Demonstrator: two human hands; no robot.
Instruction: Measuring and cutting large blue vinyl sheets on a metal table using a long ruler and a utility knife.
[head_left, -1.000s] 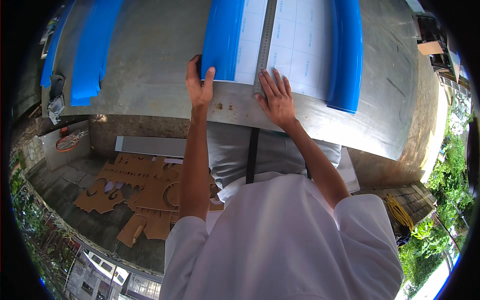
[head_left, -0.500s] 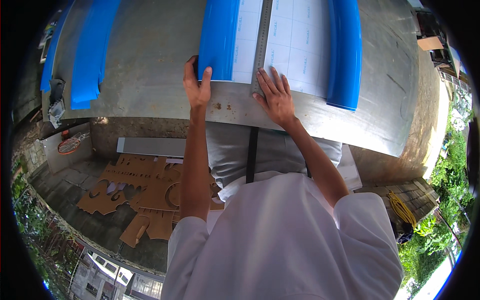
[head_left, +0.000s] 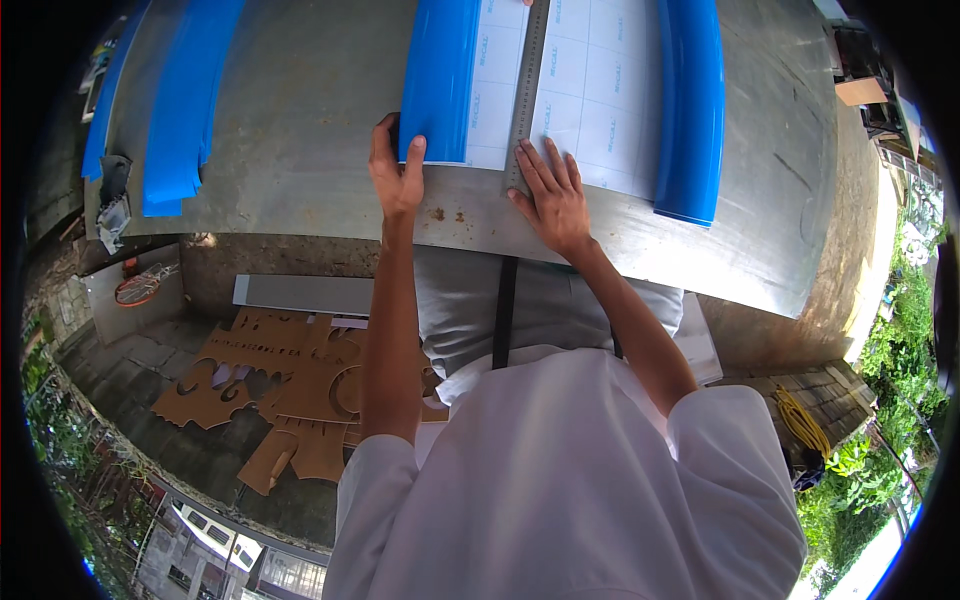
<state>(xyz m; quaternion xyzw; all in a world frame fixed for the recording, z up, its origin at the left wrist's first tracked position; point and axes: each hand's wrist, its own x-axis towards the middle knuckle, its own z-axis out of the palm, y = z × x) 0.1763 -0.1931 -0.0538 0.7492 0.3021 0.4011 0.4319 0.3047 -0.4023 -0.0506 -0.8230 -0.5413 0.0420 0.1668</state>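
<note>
A blue vinyl sheet lies white backing (head_left: 590, 110) side up, its two long sides curled inward into a left roll (head_left: 437, 90) and a right roll (head_left: 690, 120). My left hand (head_left: 398, 172) closes round the near end of the left roll, thumb on top and fingers on its outer side. A long metal ruler (head_left: 527, 90) runs lengthwise over the backing. Flat on the ruler's near end and the backing beside it rests my right hand (head_left: 556, 200), fingers stretched out. At the top edge, a bit of another person's finger (head_left: 529, 3) shows beside the ruler.
Everything rests on a grey metal-topped table (head_left: 310, 130), its near edge just in front of me. Blue strips (head_left: 185, 120) lie at far left, near a crumpled dark scrap (head_left: 113, 200). Cut brown boards (head_left: 300, 380) are on the floor below left. A yellow cable (head_left: 802, 415) hangs at right.
Another person's fingertip has come into sight at the top edge beside the ruler. My hands, the ruler and the sheet keep nearly the same places.
</note>
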